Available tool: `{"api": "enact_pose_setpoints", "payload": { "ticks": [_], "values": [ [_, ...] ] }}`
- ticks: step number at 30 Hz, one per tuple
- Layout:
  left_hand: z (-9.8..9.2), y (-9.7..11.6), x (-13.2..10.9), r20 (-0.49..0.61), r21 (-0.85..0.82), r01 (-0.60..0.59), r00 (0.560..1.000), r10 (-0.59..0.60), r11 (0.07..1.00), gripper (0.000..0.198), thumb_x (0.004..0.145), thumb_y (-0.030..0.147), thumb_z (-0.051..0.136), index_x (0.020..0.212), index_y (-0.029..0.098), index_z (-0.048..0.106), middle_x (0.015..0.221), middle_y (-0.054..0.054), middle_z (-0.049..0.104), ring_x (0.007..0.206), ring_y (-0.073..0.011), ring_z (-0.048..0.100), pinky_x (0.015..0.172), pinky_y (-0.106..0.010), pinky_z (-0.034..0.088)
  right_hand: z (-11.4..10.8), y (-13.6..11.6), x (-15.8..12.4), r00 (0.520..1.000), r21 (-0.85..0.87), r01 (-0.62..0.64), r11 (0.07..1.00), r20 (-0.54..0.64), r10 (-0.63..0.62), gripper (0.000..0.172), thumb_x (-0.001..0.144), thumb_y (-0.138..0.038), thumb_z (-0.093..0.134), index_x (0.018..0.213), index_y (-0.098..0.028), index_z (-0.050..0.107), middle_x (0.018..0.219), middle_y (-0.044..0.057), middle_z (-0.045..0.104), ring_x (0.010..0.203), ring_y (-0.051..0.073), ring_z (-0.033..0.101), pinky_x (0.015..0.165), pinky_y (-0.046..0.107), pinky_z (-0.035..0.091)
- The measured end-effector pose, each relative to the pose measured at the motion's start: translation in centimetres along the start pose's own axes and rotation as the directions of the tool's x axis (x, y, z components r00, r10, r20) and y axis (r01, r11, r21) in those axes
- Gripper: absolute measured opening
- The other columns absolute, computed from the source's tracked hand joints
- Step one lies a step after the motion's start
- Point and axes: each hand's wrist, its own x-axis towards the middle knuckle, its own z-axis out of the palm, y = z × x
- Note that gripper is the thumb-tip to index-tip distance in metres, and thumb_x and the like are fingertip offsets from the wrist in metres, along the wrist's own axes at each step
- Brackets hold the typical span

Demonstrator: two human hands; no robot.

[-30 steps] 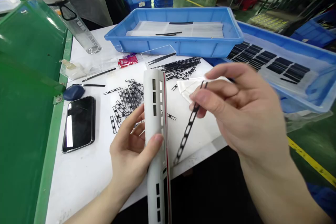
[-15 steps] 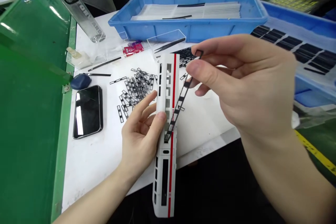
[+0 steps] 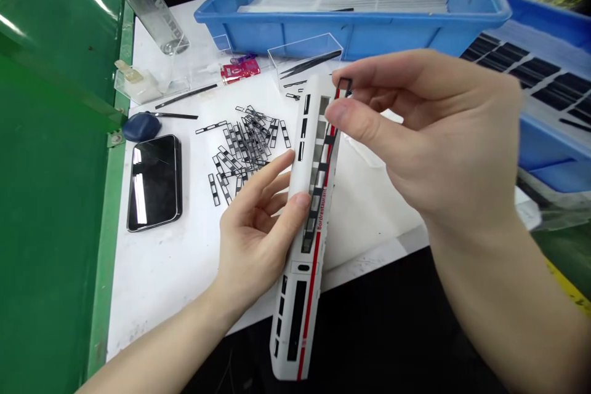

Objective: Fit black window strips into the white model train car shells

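the left hand (image 3: 252, 240) holds a white train shell (image 3: 298, 257) up over the near edge of the bench (image 3: 170, 271), its fingers (image 3: 277, 181) curled behind the shell and the thumb pressed on its windowed side; the shell tilts, the far end up and to the right, a red stripe running down its length; the right hand (image 3: 438, 148) meets the shell's far end, its fingers (image 3: 351, 126) pinched narrow on the top of a black window strip (image 3: 322, 166); the strip lies along the shell's row of window openings, close against it, its lower end just below the left thumb; whether it is seated in the openings cannot be told; left of the shell a pile of like strips (image 3: 244, 144) lies scattered on the bench; further left of the shell a dark phone (image 3: 154, 181) lies flat, screen up; beyond the shell's far end sits a clear box with tweezers (image 3: 307, 63), and beyond that a blue tray (image 3: 360, 37) of clear sheets; a red packet (image 3: 240, 69) lies left of the box.
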Motion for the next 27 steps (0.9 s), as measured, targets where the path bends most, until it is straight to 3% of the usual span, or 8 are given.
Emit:
{"api": "enact_pose_setpoints", "payload": {
  "ticks": [2,5,13,18,23,27],
  "values": [
    [-0.1,0.0,0.0,-0.002,-0.004,0.018,1.0,-0.018,1.0,0.038,0.097,0.031,0.078,0.134,0.032,0.071,0.121,-0.005,0.081,0.098,-0.0262,0.082,0.091,-0.042,0.069,0.0,0.5,0.0,1.0,-0.024,0.027,0.999,-0.003,-0.027,0.02,0.086,-0.031,0.09,0.102,-0.025,0.081,0.107,0.006,0.075,0.092,0.021,0.068,0.083,0.037,0.062],
    [-0.2,0.0,-0.1,0.014,-0.039,0.036,0.999,-0.035,0.999,0.035,0.099,0.032,0.076,0.133,0.035,0.072,0.119,-0.003,0.082,0.091,-0.0237,0.082,0.088,-0.04,0.069,0.1,1.3,-0.2,0.997,-0.046,0.067,0.997,0.034,-0.066,0.02,0.089,-0.029,0.086,0.109,-0.027,0.081,0.105,0.004,0.072,0.086,0.018,0.065,0.072,0.032,0.058],
    [-0.5,-0.3,-0.1,0.107,-0.128,0.02,0.994,-0.006,0.992,0.046,0.092,0.016,0.082,0.133,0.034,0.072,0.13,-0.004,0.079,0.108,-0.0239,0.08,0.084,-0.028,0.069,0.3,1.8,-0.2,0.996,-0.169,0.088,0.982,0.031,-0.083,0.02,0.091,-0.025,0.082,0.111,-0.025,0.08,0.11,0.004,0.073,0.087,0.018,0.071,0.059,0.027,0.056],
    [-0.3,0.0,-0.2,0.079,-0.118,0.083,0.994,-0.074,0.989,0.044,0.092,0.019,0.083,0.131,0.033,0.07,0.127,-0.005,0.08,0.114,-0.0245,0.079,0.084,-0.024,0.068,0.7,1.8,-0.2,0.999,-0.073,0.005,0.997,0.044,-0.001,0.026,0.088,-0.023,0.085,0.112,-0.026,0.077,0.109,0.005,0.07,0.086,0.018,0.071,0.061,0.027,0.06],
    [-0.1,0.3,-0.2,0.058,-0.15,0.127,0.991,-0.12,0.98,0.044,0.092,0.019,0.084,0.131,0.031,0.069,0.123,-0.004,0.082,0.124,-0.0243,0.074,0.087,-0.021,0.066,1.1,1.7,-0.2,0.993,0.055,-0.089,0.995,0.079,0.085,0.029,0.088,-0.018,0.083,0.113,-0.023,0.071,0.107,0.004,0.065,0.092,0.018,0.073,0.078,0.03,0.067],
    [-0.2,0.2,-0.4,0.056,-0.169,0.107,0.994,-0.099,0.98,0.044,0.092,0.019,0.084,0.131,0.031,0.07,0.126,-0.004,0.081,0.123,-0.0222,0.074,0.083,-0.017,0.064,0.8,1.6,-0.5,0.959,0.23,-0.241,0.943,0.205,0.195,0.049,0.084,-0.016,0.084,0.125,-0.027,0.058,0.116,0.003,0.064,0.088,0.017,0.075,0.082,0.034,0.07]
  ]
}}
